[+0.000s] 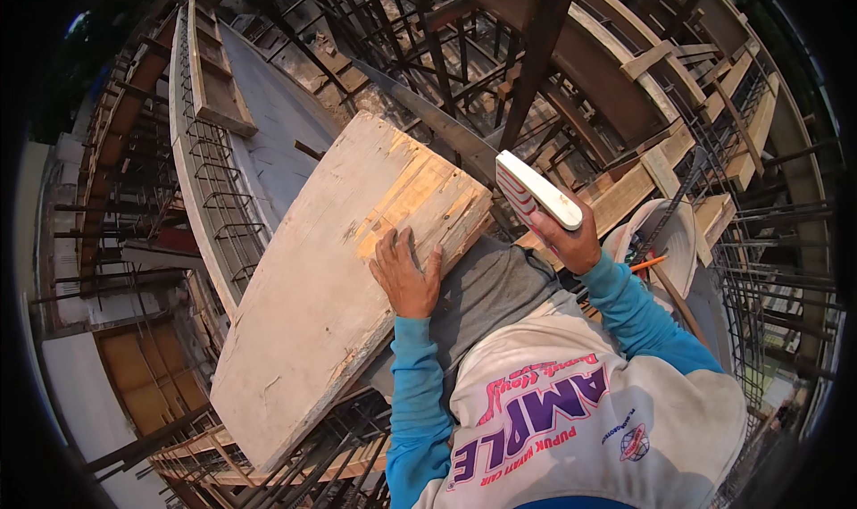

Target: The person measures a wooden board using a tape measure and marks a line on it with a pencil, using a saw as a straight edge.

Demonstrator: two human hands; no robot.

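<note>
A broad, worn plywood panel (pixel 303 286) with a grey coating lies slantwise before me, partly over my lap. Near its right end the coating is split away, leaving a patch of yellow bare wood (pixel 415 187). My left hand (pixel 406 272) rests on the panel beside this patch, its fingers spread. To the right of the panel, my right hand (pixel 567 237) is wrapped round the white, red-lined handle of a handsaw (pixel 536 190). The saw's grey blade (pixel 428 107) points up and left, beyond the panel's far edge; it appears apart from the wood.
Rebar cages (pixel 219 196) run through curved formwork at the left. Timber beams (pixel 625 192) and dark props fill the far side and right. A pale container (pixel 665 241) beside my right arm holds an orange stick-like thing (pixel 649 263). Gaps show between the timbers below.
</note>
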